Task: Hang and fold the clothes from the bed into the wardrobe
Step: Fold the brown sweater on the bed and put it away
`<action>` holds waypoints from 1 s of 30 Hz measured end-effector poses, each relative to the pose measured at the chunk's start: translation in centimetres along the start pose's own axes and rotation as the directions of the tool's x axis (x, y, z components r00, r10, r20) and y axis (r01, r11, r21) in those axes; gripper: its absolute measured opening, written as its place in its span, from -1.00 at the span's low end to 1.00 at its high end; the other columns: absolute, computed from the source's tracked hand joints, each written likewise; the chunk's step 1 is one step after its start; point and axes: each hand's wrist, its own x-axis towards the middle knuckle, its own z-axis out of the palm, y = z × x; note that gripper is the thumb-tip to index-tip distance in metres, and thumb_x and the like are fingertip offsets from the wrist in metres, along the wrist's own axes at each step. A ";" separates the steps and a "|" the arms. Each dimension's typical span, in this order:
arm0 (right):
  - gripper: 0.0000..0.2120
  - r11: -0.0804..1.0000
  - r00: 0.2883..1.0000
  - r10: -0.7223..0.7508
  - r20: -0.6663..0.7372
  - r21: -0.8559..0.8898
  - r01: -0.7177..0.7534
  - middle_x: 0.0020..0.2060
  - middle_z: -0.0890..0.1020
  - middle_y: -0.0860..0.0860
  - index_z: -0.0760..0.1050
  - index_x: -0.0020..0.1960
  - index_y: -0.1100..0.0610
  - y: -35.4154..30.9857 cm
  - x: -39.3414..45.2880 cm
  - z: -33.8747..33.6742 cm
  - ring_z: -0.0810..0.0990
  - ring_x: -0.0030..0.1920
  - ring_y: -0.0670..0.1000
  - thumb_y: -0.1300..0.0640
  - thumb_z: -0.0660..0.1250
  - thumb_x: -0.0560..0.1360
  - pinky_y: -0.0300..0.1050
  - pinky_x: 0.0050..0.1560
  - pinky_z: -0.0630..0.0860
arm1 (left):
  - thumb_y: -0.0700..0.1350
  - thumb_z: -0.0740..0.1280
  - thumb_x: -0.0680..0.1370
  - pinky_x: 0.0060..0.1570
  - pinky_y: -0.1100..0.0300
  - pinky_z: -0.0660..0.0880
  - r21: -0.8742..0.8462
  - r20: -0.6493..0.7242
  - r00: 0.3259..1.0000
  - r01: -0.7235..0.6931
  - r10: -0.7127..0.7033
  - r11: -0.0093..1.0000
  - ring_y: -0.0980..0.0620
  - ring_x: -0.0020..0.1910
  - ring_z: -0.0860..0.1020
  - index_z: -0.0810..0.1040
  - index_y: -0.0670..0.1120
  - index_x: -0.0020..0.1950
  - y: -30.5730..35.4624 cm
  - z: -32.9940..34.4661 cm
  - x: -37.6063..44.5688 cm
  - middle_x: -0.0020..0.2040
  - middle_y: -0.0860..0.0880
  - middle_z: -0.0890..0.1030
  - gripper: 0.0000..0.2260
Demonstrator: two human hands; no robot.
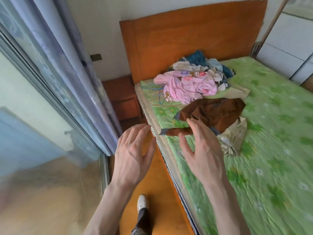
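Many clothes on green bed.

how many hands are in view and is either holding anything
2. The open left hand hovers over the wooden bed rail beside the mattress; the open right hand reaches over the mattress edge toward the crumpled brown garment. Neither holds anything.

Two hands, one bed, one heap of clothes

One brown garment, one pink one, one shoe, one nightstand.

both hands empty, fingers spread: left hand off the bed edge, right hand near brown garment.
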 end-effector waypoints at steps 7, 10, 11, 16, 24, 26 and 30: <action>-0.47 0.982 0.991 0.119 -0.061 -0.142 -0.127 0.44 0.52 0.04 0.39 0.53 0.13 0.2 11.7 5.0 0.44 0.47 0.02 -0.16 0.15 0.69 -0.05 0.47 0.39 | 0.01 0.28 0.71 0.27 -0.07 0.50 -0.096 0.032 0.983 -0.177 0.181 0.979 -0.11 0.32 0.56 0.57 -0.14 0.39 -6.9 4.4 14.3 0.32 -0.05 0.60 -0.67; -0.47 0.966 0.983 0.176 -0.060 -0.184 -0.184 0.45 0.50 0.03 0.37 0.54 0.09 0.6 14.7 6.4 0.42 0.49 0.03 -0.17 0.14 0.70 0.04 0.43 0.43 | 0.02 0.30 0.70 0.24 -0.06 0.52 -0.144 0.068 0.963 -0.249 0.260 0.958 -0.11 0.29 0.56 0.57 -0.12 0.39 -8.2 7.3 19.3 0.32 -0.04 0.60 -0.67; -0.48 0.957 0.978 0.199 -0.069 -0.200 -0.209 0.45 0.50 0.02 0.37 0.54 0.09 0.9 15.4 6.7 0.41 0.50 0.03 -0.17 0.14 0.70 0.04 0.44 0.43 | 0.03 0.30 0.70 0.24 -0.05 0.52 -0.160 0.087 0.957 -0.261 0.277 0.952 -0.10 0.28 0.56 0.57 -0.12 0.40 -8.4 8.2 20.6 0.32 -0.04 0.60 -0.67; -0.49 0.906 0.935 0.332 -0.126 -0.234 -0.353 0.44 0.51 0.00 0.39 0.53 0.09 3.3 18.5 8.0 0.42 0.49 0.04 -0.15 0.17 0.68 0.00 0.45 0.40 | 0.02 0.29 0.70 0.26 0.02 0.52 -0.264 0.135 0.912 -0.343 0.387 0.902 -0.09 0.31 0.55 0.58 -0.12 0.39 -8.8 13.3 26.2 0.32 -0.04 0.60 -0.67; -0.46 0.814 0.829 0.531 -0.174 -0.166 -0.556 0.48 0.47 -0.04 0.39 0.54 0.04 11.2 24.7 10.8 0.40 0.51 0.02 -0.21 0.13 0.66 0.01 0.48 0.34 | 0.02 0.26 0.71 0.25 -0.07 0.53 -0.335 0.201 0.852 -0.404 0.483 0.852 -0.13 0.29 0.56 0.59 -0.15 0.38 -8.7 23.8 34.7 0.28 -0.09 0.61 -0.66; -0.45 0.792 0.796 0.575 -0.191 -0.115 -0.600 0.48 0.47 -0.04 0.39 0.54 0.04 13.6 26.9 11.2 0.40 0.51 0.02 -0.21 0.12 0.65 0.09 0.48 0.40 | -0.02 0.30 0.69 0.25 -0.08 0.54 -0.344 0.212 0.842 -0.412 0.497 0.844 -0.13 0.28 0.57 0.60 -0.16 0.37 -8.4 26.2 37.3 0.27 -0.10 0.62 -0.67; -0.45 0.750 0.731 0.634 -0.251 -0.030 -0.661 0.46 0.49 -0.03 0.40 0.53 0.05 18.3 31.5 12.0 0.42 0.48 0.03 -0.21 0.13 0.65 0.11 0.45 0.44 | -0.05 0.34 0.67 0.24 -0.10 0.54 -0.369 0.210 0.816 -0.444 0.539 0.816 -0.12 0.29 0.57 0.59 -0.16 0.38 -8.1 31.2 42.6 0.27 -0.09 0.62 -0.68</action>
